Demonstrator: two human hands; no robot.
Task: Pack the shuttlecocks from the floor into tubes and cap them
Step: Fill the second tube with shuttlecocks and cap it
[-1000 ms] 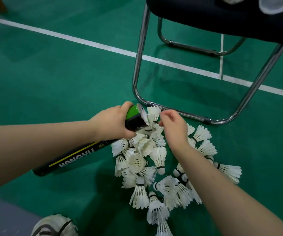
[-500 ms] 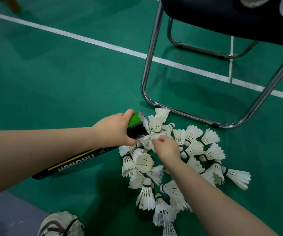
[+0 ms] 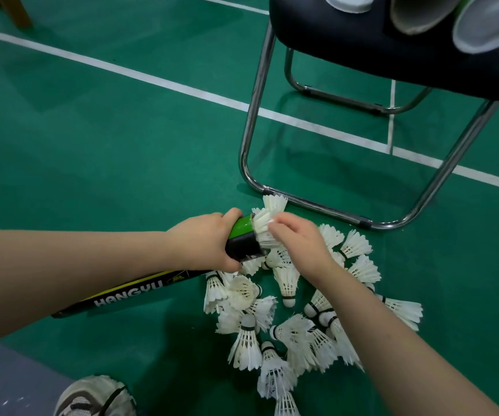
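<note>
My left hand [image 3: 203, 243] grips a long black tube [image 3: 128, 294] with a green band near its open end, lying low over the green floor. My right hand [image 3: 299, 240] pinches a white feather shuttlecock [image 3: 261, 228] whose feathers stick out of the tube's mouth. A pile of several white shuttlecocks [image 3: 287, 328] lies on the floor just below and right of both hands. One more shuttlecock [image 3: 275, 202] sits behind the tube mouth by the chair leg.
A chair with chrome legs [image 3: 251, 115] and a dark seat [image 3: 347, 34] stands right behind the pile. On the seat lie other tubes [image 3: 413, 13] and a white cap [image 3: 347, 3]. My shoe [image 3: 92, 397] shows at the bottom left. White court lines cross the floor.
My right hand picked a shuttlecock from the pile and brought it up to the tube's mouth. The camera view shifted, showing more of the chair seat.
</note>
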